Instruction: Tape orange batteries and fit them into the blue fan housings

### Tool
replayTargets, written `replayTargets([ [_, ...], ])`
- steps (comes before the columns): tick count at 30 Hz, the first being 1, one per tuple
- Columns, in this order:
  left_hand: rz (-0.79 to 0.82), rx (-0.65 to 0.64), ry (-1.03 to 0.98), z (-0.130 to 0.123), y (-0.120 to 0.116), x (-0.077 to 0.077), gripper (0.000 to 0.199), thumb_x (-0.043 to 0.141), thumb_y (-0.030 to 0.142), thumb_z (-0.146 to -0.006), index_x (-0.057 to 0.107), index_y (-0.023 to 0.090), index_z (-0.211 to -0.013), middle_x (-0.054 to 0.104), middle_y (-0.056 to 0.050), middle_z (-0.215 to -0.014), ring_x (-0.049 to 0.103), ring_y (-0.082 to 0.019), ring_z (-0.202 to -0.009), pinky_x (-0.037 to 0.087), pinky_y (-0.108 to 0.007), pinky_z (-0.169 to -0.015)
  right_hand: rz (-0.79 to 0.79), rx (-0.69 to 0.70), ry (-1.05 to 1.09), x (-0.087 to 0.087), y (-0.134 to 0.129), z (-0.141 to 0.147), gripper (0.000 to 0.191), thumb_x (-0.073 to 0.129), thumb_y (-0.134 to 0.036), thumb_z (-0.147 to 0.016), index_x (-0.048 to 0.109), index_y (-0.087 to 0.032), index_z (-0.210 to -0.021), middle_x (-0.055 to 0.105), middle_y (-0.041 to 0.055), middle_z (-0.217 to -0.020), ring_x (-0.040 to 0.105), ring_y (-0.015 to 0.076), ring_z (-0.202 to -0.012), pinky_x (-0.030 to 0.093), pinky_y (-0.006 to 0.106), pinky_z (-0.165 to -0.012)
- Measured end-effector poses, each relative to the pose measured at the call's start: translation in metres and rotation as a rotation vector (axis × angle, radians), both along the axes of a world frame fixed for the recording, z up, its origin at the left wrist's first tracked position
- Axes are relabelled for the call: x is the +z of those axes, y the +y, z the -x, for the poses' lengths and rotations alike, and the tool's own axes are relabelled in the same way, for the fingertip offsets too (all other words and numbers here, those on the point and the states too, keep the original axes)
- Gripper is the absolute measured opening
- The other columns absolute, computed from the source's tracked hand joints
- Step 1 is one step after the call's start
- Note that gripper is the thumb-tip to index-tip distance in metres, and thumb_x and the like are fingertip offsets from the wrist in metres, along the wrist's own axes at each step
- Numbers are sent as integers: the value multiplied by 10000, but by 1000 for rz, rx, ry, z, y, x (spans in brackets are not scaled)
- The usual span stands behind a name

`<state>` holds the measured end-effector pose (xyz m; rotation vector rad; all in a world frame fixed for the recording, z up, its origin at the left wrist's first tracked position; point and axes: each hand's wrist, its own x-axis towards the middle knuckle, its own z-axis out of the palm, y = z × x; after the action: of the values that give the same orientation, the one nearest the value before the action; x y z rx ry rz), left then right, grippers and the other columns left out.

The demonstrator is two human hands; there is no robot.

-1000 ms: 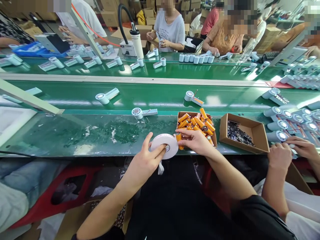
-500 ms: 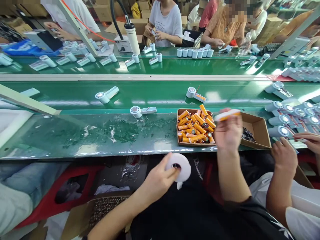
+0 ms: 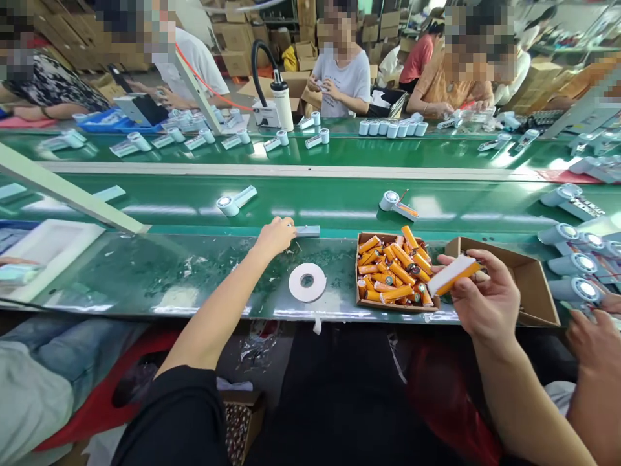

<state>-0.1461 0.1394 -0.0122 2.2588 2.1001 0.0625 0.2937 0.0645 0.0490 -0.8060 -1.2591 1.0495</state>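
Note:
My left hand (image 3: 275, 238) is closed over the round end of a light-blue handheld device housing (image 3: 308, 231) at the far side of the bench. Its flat handle sticks out to the right of my fingers. Between thumb and fingers, my right hand (image 3: 488, 301) holds an orange battery (image 3: 453, 281) with a white strip of tape along it. A white tape roll (image 3: 296, 286) lies flat on the bench, its loose end hanging over the front edge. Beside my right hand stands a cardboard box (image 3: 398, 305) heaped with orange batteries (image 3: 396, 272).
A second cardboard box (image 3: 538, 291) stands to the right, partly behind my right hand. Several light-blue housings (image 3: 575, 264) crowd the bench beyond it. More lie on the green conveyor (image 3: 315, 194). A co-worker's hand (image 3: 594, 340) is at the right edge; a white tray (image 3: 63, 249) lies left.
The tape roll has left my left hand and now lies on the bench. That hand has reached forward onto the housing. My right hand has moved right and lower, still holding the battery.

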Motion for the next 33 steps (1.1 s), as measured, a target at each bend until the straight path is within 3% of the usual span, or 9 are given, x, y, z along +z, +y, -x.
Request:
replayTargets([
  [3,19,-87,-11,-14,43,1,265,555,130,-914,794,182,-1014,615,-153,-1401,445,-340,-1338,520,-449,-998,-94,-23,-136,20,42,9,451,887,-364,-802,664,-299,-1189,822,50,-1005,809,274,-901,685,396,-750],
  [6,74,-146,-46,-34,89,5,191,639,152,-849,798,216,-933,671,-103,-1341,527,-295,-1281,508,-373,-997,-127,4,-383,32,111,50,427,884,-383,-790,650,-261,-1126,815,42,-972,800,246,-913,659,370,-792],
  [9,156,-168,-100,-43,120,11,123,713,243,-811,800,266,-896,763,-25,-1159,654,-229,-1094,506,-294,-936,-104,117,-756,25,178,100,347,808,-331,-856,672,-233,-1160,801,10,-888,784,206,-878,614,332,-832],
  [12,179,-144,-147,-41,128,11,146,697,342,-843,788,290,-945,784,15,-1132,693,-215,-1044,494,-276,-903,-164,248,-1130,4,218,144,349,746,-328,-931,663,-238,-1258,800,9,-943,765,177,-907,565,287,-855],
  [16,126,-48,-194,-41,127,4,207,561,367,-965,727,292,-1063,779,-3,-1164,700,-224,-1076,480,-300,-915,-261,337,-1359,-27,234,182,357,717,-410,-970,653,-250,-1283,797,34,-1028,748,193,-946,518,256,-801],
  [19,102,15,-216,-47,130,-2,225,525,365,-1016,688,262,-1133,768,-46,-1128,696,-236,-1065,493,-351,-932,-292,382,-1447,-39,236,196,363,696,-438,-982,649,-253,-1292,793,57,-1047,744,232,-976,502,267,-793],
  [24,79,69,-257,-58,135,-6,352,540,452,-1050,655,170,-1226,719,-76,-1112,681,-222,-1039,522,-454,-992,-300,428,-1622,-45,239,201,390,690,-408,-974,655,-239,-1323,774,132,-1124,734,309,-1041,512,317,-821],
  [28,69,90,-303,-63,134,-8,372,578,483,-1035,666,165,-1208,707,-79,-1134,676,-223,-1056,534,-472,-1005,-300,509,-1738,-49,238,206,395,640,-394,-994,654,-249,-1361,763,141,-1167,727,321,-1073,530,349,-857],
  [33,41,94,-374,-75,137,-10,339,602,457,-1026,677,170,-1190,716,-75,-1136,680,-214,-1045,540,-454,-992,-302,599,-1852,-52,235,218,452,512,-496,-1037,682,-235,-1364,747,168,-1232,716,329,-1120,549,397,-907],
])
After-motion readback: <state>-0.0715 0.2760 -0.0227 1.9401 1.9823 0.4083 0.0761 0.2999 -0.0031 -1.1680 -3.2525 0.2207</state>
